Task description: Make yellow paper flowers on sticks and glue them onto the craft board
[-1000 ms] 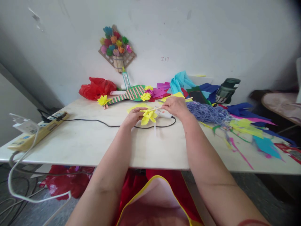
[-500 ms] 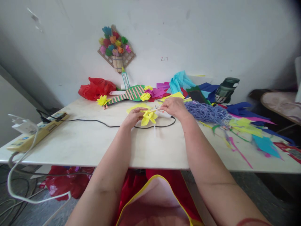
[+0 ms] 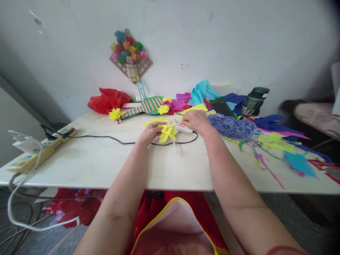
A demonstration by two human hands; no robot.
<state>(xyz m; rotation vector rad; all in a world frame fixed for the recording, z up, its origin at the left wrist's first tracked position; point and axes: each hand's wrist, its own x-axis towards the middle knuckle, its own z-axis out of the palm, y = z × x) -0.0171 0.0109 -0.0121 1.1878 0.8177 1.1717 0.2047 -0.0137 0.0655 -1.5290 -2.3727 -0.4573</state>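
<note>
A yellow paper flower sits between my two hands over the white table. My left hand pinches the flower from its left side, fingers closed on it. My right hand is closed round a thin wooden stick whose tip reaches the flower. A white glue gun lies on the table just under my right hand, with its black cable running off to the left.
A power strip lies at the table's left edge. At the back stand a red bag, a green striped paddle with flowers, coloured paper scraps, purple yarn and a dark bottle.
My right hand has drawn slightly left, towards the flower, with the stick. My left hand keeps its pinch on the flower.
</note>
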